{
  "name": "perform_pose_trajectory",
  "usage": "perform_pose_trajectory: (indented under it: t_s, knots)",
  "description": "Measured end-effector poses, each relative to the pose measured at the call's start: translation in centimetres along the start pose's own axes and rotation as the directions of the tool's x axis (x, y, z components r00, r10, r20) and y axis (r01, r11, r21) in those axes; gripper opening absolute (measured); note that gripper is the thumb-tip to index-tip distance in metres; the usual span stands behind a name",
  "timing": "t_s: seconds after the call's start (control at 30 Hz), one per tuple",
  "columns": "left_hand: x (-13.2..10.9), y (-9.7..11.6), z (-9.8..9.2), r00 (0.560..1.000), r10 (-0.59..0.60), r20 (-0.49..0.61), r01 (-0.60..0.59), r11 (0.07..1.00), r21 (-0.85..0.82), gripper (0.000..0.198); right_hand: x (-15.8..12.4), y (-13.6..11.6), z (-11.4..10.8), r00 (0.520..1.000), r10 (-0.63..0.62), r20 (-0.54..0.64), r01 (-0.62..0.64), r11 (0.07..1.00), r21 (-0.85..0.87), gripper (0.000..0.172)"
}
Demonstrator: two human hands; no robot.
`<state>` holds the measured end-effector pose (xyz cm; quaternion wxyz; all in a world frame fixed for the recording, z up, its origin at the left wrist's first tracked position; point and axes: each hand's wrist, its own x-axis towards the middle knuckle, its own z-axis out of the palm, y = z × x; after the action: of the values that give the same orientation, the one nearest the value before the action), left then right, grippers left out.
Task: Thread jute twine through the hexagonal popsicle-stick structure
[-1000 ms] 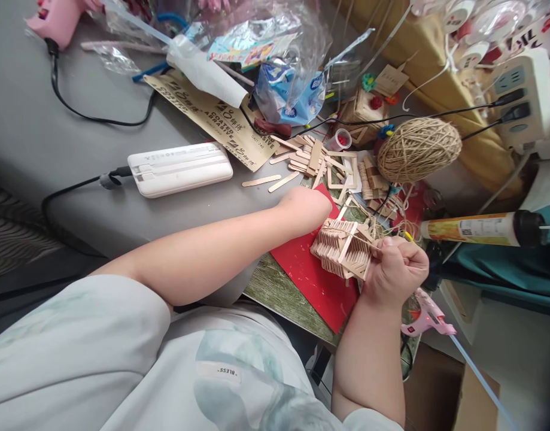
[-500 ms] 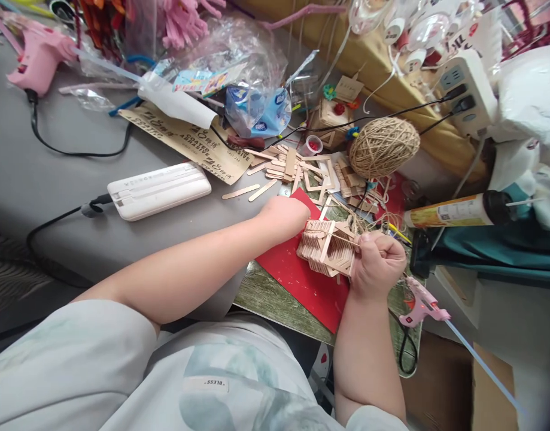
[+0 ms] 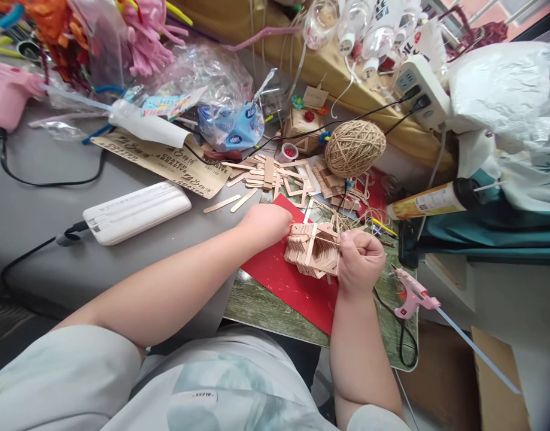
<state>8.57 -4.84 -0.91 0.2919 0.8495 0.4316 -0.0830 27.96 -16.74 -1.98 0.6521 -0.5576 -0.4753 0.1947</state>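
A pale block of stacked wooden sticks (image 3: 307,254) sits over a flat red sheet (image 3: 297,293), thin tan twine (image 3: 327,240) across it pinched by the right hand (image 3: 361,260) at three o'clock, apparently for tension. The left hand (image 3: 266,224), at ten, hides its fingers, grip unclear; room opens toward seven, up to the green wood-grain board's (image 3: 261,304) edge.

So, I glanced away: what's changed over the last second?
The view swung, putting most of the scene further left in the picture. No grasp or release shows: the right hand keeps its grip on twine; the left hand stays beside the stick stack.
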Motion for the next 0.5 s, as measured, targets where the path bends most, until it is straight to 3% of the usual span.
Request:
perform_pose_trajectory:
  t_s: [0.23, 0.5]
  knots:
    - [-0.1, -0.8, 0.4, 0.992, 0.036, -0.121, -0.035, 0.999, 0.007, 0.035, 0.0, -0.2, -0.1, 1.000, 0.004, 0.021, -0.004, 1.000, 0.006, 0.066]
    - [-0.6, -1.6, -0.3, 0.946, 0.056, -0.320, -0.069, 0.997, -0.030, 0.039, 0.3, -0.7, 0.0, 0.996, -0.006, 0.094, 0.006, 1.000, -0.007, 0.059]
